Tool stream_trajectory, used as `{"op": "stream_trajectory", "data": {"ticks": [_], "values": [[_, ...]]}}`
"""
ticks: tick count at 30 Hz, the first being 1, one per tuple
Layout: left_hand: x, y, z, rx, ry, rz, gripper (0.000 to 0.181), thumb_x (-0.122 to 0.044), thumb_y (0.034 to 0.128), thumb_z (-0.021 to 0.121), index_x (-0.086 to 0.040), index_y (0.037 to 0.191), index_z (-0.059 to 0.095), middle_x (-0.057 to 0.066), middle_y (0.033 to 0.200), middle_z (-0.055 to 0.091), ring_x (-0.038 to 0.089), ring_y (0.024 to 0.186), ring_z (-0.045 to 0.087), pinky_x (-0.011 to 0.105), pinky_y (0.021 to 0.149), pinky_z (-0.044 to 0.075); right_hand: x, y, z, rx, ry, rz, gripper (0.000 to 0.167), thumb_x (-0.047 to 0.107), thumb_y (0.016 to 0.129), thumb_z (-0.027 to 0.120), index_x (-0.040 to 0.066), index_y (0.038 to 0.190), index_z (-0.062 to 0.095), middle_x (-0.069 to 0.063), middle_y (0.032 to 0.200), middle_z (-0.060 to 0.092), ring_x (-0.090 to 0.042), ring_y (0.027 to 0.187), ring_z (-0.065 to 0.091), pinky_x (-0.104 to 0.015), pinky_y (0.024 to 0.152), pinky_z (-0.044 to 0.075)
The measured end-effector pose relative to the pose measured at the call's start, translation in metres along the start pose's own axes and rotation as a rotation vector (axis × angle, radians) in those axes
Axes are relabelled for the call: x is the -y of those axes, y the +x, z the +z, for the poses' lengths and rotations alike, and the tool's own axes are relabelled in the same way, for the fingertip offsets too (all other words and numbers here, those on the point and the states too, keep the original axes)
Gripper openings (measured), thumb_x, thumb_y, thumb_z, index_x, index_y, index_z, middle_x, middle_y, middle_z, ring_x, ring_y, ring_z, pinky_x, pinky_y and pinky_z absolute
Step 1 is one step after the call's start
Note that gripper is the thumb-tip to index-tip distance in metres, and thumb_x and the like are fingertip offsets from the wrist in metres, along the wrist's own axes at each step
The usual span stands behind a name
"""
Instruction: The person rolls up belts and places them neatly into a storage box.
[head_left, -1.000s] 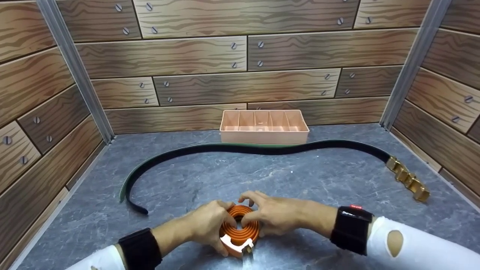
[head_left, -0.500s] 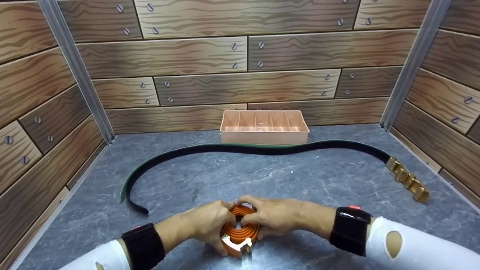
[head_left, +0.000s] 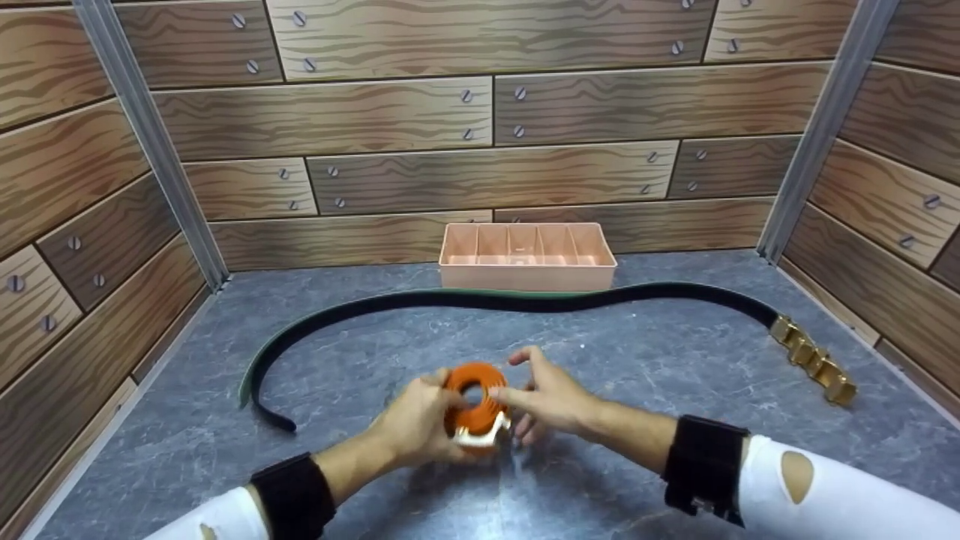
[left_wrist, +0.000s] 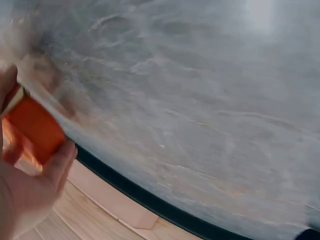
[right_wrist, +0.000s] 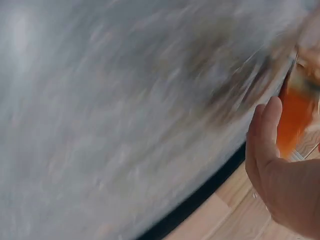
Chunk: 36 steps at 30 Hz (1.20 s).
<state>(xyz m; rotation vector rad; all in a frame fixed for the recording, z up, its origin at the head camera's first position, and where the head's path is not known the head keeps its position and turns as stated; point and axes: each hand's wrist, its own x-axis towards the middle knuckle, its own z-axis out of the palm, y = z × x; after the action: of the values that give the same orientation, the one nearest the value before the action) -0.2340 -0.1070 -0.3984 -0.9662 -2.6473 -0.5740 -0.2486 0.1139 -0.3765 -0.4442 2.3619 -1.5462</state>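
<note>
A rolled-up orange belt (head_left: 480, 417) with a shiny metal buckle (head_left: 480, 437) is held up over the table in the head view. My left hand (head_left: 415, 426) grips the roll from its left side, thumb below and fingers above. The orange side of the roll also shows in the left wrist view beside that hand (left_wrist: 35, 192). Beside the roll's right edge is my right hand (head_left: 559, 396), fingers spread; its thumb overlaps the roll, and whether it touches is unclear. In the right wrist view its fingers (right_wrist: 270, 125) look straight, near the orange roll (right_wrist: 294, 120).
A long black belt (head_left: 420, 298) with a green edge arcs across the grey table (head_left: 600, 487). Its gold wavy buckle (head_left: 816, 360) lies at the right. Behind it, a pink compartment tray (head_left: 529, 278) stands against the wood-patterned back wall (head_left: 420, 180).
Both hands gripped the roll low on the table. Now the left hand has lifted it up and away from the body, while the right hand's fingers have loosened and spread.
</note>
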Motion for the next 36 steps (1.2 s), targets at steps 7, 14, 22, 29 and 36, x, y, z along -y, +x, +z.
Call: {"op": "stream_trajectory", "data": {"ticks": [7,14,22,29,36], "values": [[-0.009,0.028,0.012,-0.353,-0.065,-0.143,0.045,-0.038,0.0588,0.093,-0.007,0.089,0.078,0.012,0.102,0.068,0.024,0.086,0.065,0.032,0.073,0.057,0.005,0.01,0.017,-0.305,-0.01,-0.116,0.068,0.033,0.086,0.076,0.013,0.138,0.037,-0.015,0.094,0.072,-0.019,0.059,0.064,-0.036,0.055,0.055],[-0.015,0.053,0.029,-0.626,-0.054,-0.217,0.038,-0.033,0.0599,0.088,-0.006,0.084,0.078,0.017,0.103,0.07,0.031,0.082,0.068,0.04,0.074,0.057,0.014,0.029,0.022,-0.577,-0.195,-0.214,0.072,0.035,0.085,0.078,0.027,0.147,0.045,-0.008,0.097,0.071,-0.019,0.08,0.063,-0.034,0.072,0.05],[-0.023,0.066,0.034,-0.727,-0.127,-0.27,0.036,-0.028,0.0594,0.087,-0.007,0.088,0.078,0.013,0.102,0.069,0.028,0.081,0.066,0.04,0.072,0.055,0.023,0.044,0.019,-0.716,-0.225,-0.289,0.057,0.029,0.086,0.077,0.023,0.139,0.056,-0.012,0.098,0.074,-0.022,0.079,0.068,-0.036,0.067,0.053],[-0.029,0.069,0.032,-0.725,-0.153,-0.289,0.04,-0.029,0.0611,0.088,-0.007,0.094,0.078,0.013,0.103,0.068,0.027,0.081,0.065,0.039,0.072,0.054,0.022,0.049,0.012,-0.757,-0.282,-0.454,0.052,0.022,0.085,0.076,0.015,0.134,0.062,-0.016,0.095,0.075,-0.017,0.065,0.065,-0.028,0.055,0.051],[-0.026,0.07,0.031,-0.703,-0.208,-0.21,0.042,-0.035,0.0645,0.089,-0.008,0.094,0.076,0.012,0.102,0.068,0.022,0.082,0.067,0.034,0.07,0.056,0.022,0.052,0.0,-0.734,-0.37,-0.596,0.05,0.019,0.084,0.076,0.011,0.132,0.063,-0.016,0.086,0.075,-0.016,0.06,0.067,-0.027,0.05,0.051]]}}
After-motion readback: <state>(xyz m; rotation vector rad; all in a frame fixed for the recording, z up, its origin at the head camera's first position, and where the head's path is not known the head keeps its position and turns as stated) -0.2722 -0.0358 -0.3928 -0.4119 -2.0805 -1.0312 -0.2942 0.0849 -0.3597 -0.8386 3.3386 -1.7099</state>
